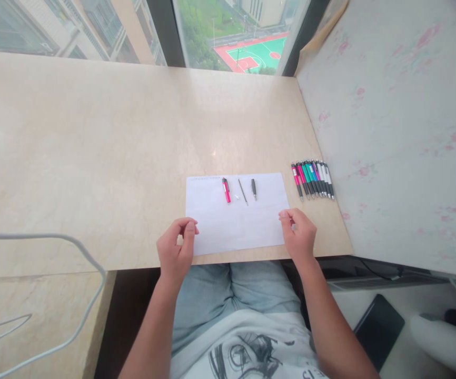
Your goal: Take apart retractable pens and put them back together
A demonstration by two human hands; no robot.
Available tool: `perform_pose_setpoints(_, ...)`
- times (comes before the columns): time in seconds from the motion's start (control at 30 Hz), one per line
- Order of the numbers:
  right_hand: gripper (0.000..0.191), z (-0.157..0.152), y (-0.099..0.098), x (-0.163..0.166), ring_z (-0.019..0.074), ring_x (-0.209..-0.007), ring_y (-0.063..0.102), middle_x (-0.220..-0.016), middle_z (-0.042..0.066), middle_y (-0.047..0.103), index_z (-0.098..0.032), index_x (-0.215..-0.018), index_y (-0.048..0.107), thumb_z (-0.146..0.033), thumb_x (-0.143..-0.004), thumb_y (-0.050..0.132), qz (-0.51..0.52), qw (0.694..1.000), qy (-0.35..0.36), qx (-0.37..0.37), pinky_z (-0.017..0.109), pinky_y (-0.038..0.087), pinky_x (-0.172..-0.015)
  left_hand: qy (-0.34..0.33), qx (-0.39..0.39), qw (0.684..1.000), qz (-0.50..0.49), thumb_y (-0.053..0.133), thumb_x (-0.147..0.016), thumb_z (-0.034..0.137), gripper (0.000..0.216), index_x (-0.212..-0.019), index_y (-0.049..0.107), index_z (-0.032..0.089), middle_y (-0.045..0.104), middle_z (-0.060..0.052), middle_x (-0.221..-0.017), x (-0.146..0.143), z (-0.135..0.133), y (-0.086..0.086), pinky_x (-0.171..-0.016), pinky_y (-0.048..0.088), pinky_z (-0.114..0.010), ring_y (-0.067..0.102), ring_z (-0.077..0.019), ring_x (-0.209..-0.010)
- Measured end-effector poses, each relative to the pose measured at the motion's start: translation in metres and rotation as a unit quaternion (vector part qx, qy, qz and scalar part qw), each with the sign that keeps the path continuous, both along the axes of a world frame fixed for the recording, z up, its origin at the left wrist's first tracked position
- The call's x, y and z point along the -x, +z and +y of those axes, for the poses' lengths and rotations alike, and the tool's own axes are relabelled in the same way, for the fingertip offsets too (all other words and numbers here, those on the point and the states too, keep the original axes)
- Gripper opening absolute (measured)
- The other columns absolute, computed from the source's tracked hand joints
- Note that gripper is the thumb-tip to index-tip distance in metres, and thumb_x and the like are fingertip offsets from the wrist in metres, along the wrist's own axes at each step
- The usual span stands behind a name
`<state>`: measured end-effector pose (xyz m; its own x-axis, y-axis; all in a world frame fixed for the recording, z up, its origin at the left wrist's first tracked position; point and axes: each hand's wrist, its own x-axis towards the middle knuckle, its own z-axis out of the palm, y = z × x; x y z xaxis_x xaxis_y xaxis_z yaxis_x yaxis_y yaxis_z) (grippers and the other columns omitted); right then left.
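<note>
A white sheet of paper lies flat by the table's front edge. On its upper half, a pink pen barrel with a black clip end, a tiny pale piece too small to name, a thin dark ink refill and a black pen grip with a metal tip lie apart in a row. My left hand rests at the sheet's left edge, fingers curled toward the thumb. At the right edge is my right hand, curled likewise. Neither hand shows anything held.
Several assembled pens, pink, green, blue, purple and white, lie side by side right of the paper. A flower-patterned wall panel bounds the table on the right. A grey cable loops at the left; windows stand behind.
</note>
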<state>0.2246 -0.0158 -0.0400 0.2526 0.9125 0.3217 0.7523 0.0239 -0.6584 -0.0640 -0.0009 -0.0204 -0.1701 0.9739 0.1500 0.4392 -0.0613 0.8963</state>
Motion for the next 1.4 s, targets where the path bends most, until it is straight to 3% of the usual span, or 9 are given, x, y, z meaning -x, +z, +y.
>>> perform_pose_setpoints(0.27,0.027,-0.001,-0.016,-0.011,0.0167,-0.064,0.061,-0.073,0.004,0.070,-0.019,-0.077,0.066,-0.034,-0.094,0.051,0.058,0.997,-0.038,0.030,0.029,0.047,-0.063,-0.036,0.022,0.992,0.120,0.052,-0.093,0.033,0.023,-0.082,0.066,0.018,0.068,-0.001,-0.070,0.007,0.000,-0.012,-0.062,0.048,-0.025,0.062,-0.0136,-0.061)
perform_pose_setpoints(0.43,0.027,0.000,-0.016,-0.010,0.0161,-0.062,0.058,-0.074,0.004,0.069,-0.018,-0.079,0.067,-0.034,-0.093,0.052,0.030,0.998,-0.028,0.045,0.029,0.045,-0.064,-0.045,0.024,0.987,0.154,0.050,-0.094,0.034,0.024,-0.081,0.065,0.018,0.068,-0.002,-0.070,0.007,0.000,-0.016,-0.063,0.047,-0.026,0.062,-0.0145,-0.062)
perform_pose_setpoints(1.4,0.027,0.004,-0.016,-0.010,0.0174,-0.066,0.058,-0.075,0.004,0.068,-0.019,-0.076,0.065,-0.034,-0.093,0.049,0.007,0.999,-0.007,0.053,0.030,0.043,-0.065,-0.062,0.032,0.977,0.200,0.049,-0.094,0.033,0.023,-0.081,0.063,0.020,0.066,0.000,-0.071,0.006,0.001,-0.017,-0.063,0.043,-0.026,0.059,-0.0147,-0.062)
